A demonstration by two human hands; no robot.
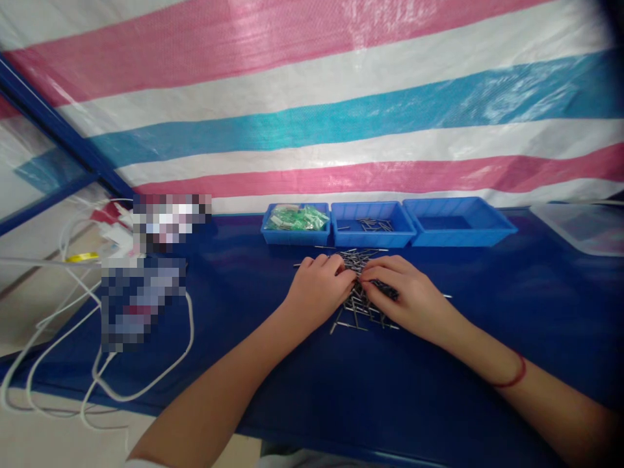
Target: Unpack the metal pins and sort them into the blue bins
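A loose pile of thin metal rods (358, 302) lies on the blue table, with both hands at it. My left hand (319, 286) rests against the pile's left side, its fingers curled and thumb and forefinger together; what they hold is hidden. From the right, my right hand (407, 289) reaches over the pile with its fingers bent in a pinch. Dark rods show between its thumb and fingers. The two hands' fingertips nearly meet above the middle of the pile. Several rods stick out toward me and behind the hands.
Behind the pile stand three blue bins: one with green-and-white packets (298, 218), a middle bin (374, 239) with some rods, and a right bin (463, 238) with none visible. A clear plastic lid or tray (580, 227) is at far right. White cables (191, 325) loop at left.
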